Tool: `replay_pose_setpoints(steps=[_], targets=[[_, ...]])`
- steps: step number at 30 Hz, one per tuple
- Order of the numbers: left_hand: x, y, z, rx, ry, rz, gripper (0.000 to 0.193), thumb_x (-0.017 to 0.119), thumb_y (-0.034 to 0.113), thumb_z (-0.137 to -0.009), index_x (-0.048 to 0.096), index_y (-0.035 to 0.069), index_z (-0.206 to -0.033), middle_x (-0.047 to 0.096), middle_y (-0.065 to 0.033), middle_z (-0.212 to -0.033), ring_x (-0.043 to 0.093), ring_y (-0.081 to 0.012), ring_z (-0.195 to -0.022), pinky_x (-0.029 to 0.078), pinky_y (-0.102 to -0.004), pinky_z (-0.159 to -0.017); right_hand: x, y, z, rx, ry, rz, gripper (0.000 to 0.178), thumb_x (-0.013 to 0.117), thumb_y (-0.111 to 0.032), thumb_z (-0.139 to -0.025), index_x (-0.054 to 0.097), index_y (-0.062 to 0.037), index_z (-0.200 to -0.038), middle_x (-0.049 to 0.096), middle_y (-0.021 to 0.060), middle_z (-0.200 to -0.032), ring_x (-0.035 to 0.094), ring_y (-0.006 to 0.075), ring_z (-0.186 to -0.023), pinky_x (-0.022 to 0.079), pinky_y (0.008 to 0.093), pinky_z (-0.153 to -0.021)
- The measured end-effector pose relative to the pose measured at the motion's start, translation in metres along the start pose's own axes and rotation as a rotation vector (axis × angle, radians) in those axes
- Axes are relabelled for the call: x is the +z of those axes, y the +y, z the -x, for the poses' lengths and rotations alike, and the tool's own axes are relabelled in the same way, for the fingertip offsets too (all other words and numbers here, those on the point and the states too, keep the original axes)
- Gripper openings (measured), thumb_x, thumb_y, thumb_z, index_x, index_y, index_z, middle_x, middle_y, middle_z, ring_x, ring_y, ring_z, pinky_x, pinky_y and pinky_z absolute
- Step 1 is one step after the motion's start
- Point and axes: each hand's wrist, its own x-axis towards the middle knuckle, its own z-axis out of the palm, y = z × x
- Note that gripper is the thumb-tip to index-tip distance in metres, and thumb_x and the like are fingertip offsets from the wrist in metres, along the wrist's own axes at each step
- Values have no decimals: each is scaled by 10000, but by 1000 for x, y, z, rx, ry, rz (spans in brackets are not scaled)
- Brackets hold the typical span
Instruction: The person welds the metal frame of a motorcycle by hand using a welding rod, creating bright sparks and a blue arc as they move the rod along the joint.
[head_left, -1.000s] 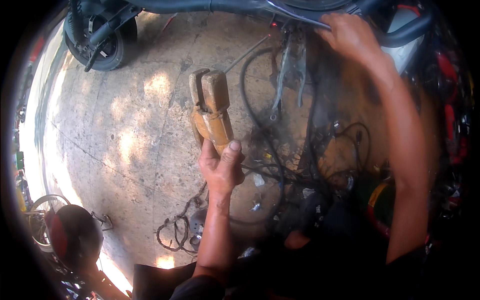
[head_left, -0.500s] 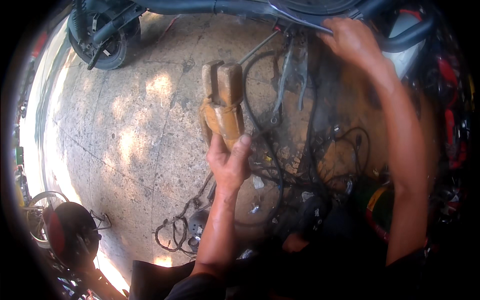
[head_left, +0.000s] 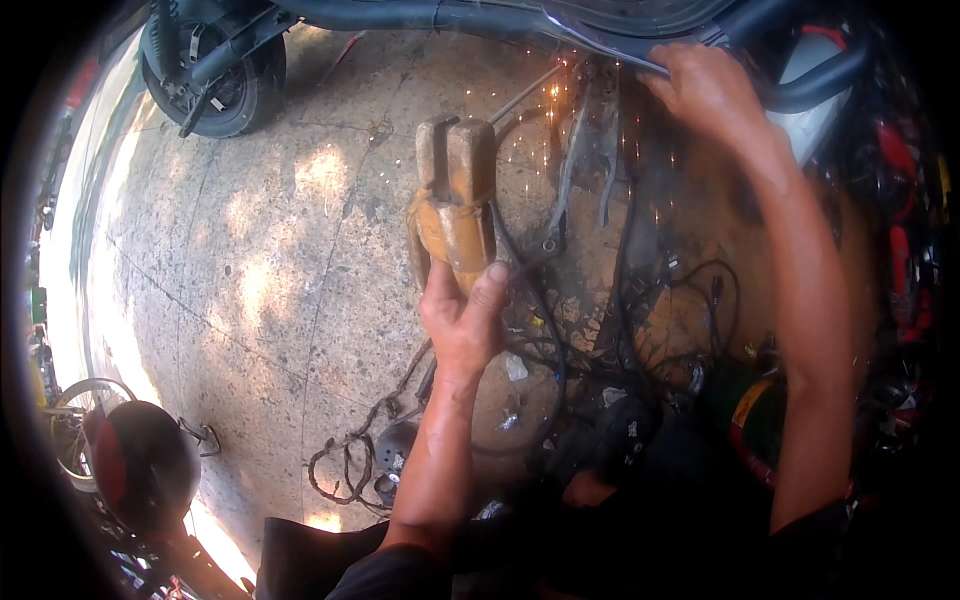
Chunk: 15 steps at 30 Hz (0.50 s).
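Note:
My left hand (head_left: 465, 320) is wrapped around a worn, tan-brown welding electrode holder (head_left: 455, 225). From its jaws a thin welding rod (head_left: 522, 97) slants up and right. Sparks (head_left: 556, 90) spray at the rod's far end, under the dark vehicle frame (head_left: 400, 14) at the top. My right hand (head_left: 708, 90) is closed around the end of a slim, shiny metal bar (head_left: 608, 45) beside the frame. What the bar's far end touches cannot be made out. Below the sparks hang grey metal legs (head_left: 575, 150), like a stand.
Black cables (head_left: 545, 300) loop across the stained concrete floor (head_left: 230, 330). A small wheel (head_left: 225, 95) is at upper left. A dark round object (head_left: 147, 468) stands beside a spoked wheel (head_left: 75, 420) at lower left. Red parts (head_left: 900, 260) line the right side.
Sparks and an orange glow have appeared at the rod's tip. My left hand and the electrode holder have shifted slightly right. My right hand has barely moved.

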Motion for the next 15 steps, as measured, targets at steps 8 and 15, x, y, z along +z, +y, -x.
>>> replay_pose_setpoints(steps=[8,15], targets=[[-5,-10,4,143,-21,-220,452,702,257,-903,545,-31,-1216,621,-70,-827,570,-101,-682,472,-247,-610,3,2,0,-20,39,-31,246,666,-234,-851,705,-38,-995,687,194,-909,645,408,-840,510,484,-763],[6,-10,4,-312,25,443,357,614,357,-940,544,20,-1034,595,-107,-739,592,-188,-554,507,-304,-495,0,-1,1,-21,24,-11,231,666,-232,-846,697,-41,-972,682,182,-910,638,404,-855,506,484,-758]])
